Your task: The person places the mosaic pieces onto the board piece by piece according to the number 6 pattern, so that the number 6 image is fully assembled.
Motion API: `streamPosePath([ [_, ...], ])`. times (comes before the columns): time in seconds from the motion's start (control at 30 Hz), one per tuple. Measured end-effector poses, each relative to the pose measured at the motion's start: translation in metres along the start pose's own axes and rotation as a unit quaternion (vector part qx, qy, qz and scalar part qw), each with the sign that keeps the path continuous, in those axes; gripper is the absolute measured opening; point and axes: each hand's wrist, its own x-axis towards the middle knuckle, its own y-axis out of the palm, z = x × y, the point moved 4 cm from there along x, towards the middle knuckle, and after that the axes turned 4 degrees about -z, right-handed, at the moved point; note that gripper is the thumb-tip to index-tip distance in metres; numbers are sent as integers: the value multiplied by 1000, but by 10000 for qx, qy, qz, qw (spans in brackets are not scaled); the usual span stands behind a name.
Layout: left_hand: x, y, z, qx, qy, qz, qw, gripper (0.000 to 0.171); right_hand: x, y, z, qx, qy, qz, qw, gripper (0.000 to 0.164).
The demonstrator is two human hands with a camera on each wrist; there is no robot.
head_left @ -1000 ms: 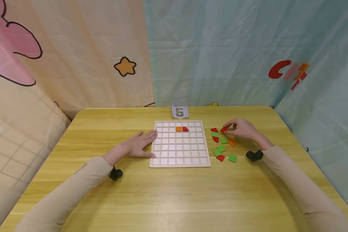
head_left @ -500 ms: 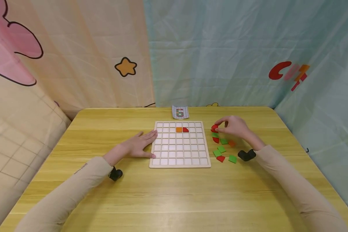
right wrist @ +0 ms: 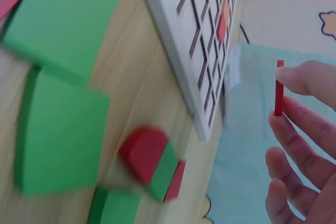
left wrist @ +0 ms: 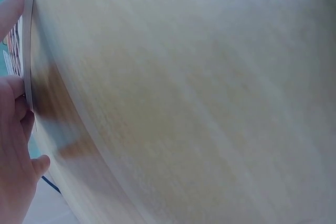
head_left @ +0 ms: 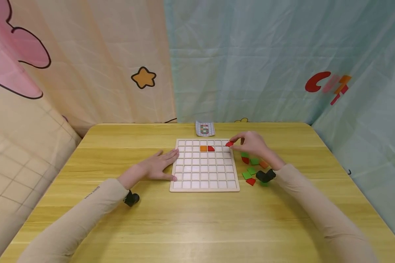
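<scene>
A white gridded board point(head_left: 204, 186) with a pale wooden frame lies on the table. One orange square tile point(head_left: 203, 148) and one red quarter-round tile point(head_left: 211, 148) sit side by side in its second row. My left hand point(head_left: 158, 166) rests flat at the board's left edge, fingers spread and fingertips on the frame. Over the board's upper right corner, my right hand point(head_left: 252, 143) pinches another red quarter-round tile point(right wrist: 279, 88) between thumb and fingers. In the right wrist view that tile is seen edge-on, raised off the table.
Right of the board lie loose tiles: several green squares point(head_left: 247, 175), red quarter-rounds point(head_left: 251, 181) and an orange one point(head_left: 264, 164), partly covered by the right wrist and its camera point(head_left: 266, 176). A small printed card point(head_left: 205, 129) lies behind the board. Curtains point(head_left: 266, 65) hang beyond the table.
My right hand has moved left with the red quarter-round tile, from over the loose tiles to the board's upper right corner. The left hand stays put.
</scene>
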Motion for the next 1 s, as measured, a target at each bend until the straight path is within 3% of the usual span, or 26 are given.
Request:
streamPosePath([
  [0.7, 1, 3, 1, 107, -16, -32, 9999, 98, 31, 39, 40, 288, -103, 147, 9994, 27],
  [1.0, 1, 2, 1, 80, -20, -48, 10000, 97, 44, 52, 51, 230, -132, 392, 9989, 27],
])
